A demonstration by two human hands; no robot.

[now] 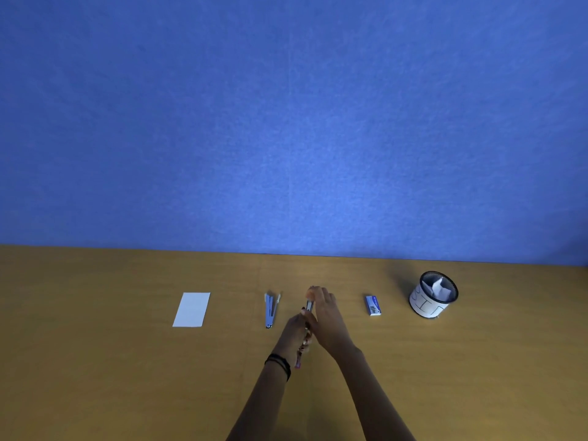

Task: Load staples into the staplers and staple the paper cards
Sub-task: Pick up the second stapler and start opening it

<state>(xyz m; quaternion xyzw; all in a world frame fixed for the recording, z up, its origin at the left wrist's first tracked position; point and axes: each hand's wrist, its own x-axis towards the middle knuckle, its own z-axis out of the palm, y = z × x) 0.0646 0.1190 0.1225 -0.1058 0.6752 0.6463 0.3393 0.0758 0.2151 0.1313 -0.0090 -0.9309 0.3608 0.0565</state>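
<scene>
- Wooden table (477,361) in front of a blue felt-like wall (286,122), and everything is laid out in one row.
- Writing first: the black mesh cup (433,295) on the far right wears a white label with big hand-drawn letters. It looks like "BIN", but the curve of the cup cuts the letters off. Crumpled white paper sits inside it.
- Left of the cup lies the small blue staple box (372,305); there is print on it, far too small to read.
- Centre stage, both hands are together on the pink stapler (309,306). The left hand (294,332) grips its near half and the right hand (325,313) curls over its far end.
- Most of that stapler is hidden; only a strip of metal, a pale orange tip and a pink end below the left hand show.
- Whether any staples are in it cannot be told.
- Black bands (280,366) circle the left wrist.
- Just left of the hands, the blue stapler (271,310) lies swung open on the table.
- Further left, well apart, a white paper card (191,309) lies flat, its face blank.
</scene>
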